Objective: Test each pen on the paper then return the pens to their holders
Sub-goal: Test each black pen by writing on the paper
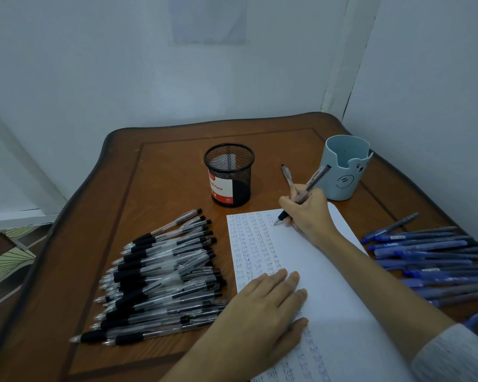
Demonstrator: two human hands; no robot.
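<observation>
Midway, fingers (pixel 286 202) of the right hand (pixel 309 213) grip a pen (pixel 312 183), tip on the paper (pixel 329 271) for testing, while the left hand (pixel 265 301) lies open, pressing it steady; both holders (pixel 229 175) wait empty beyond.

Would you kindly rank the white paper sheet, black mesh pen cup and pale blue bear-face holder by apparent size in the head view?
1. White paper sheet, largest.
2. Black mesh pen cup and pale blue bear-face holder look alike, so unranked.

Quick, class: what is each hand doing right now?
Left hand: open, flat on the paper.
Right hand: holding a pen, tip on the paper.
</observation>
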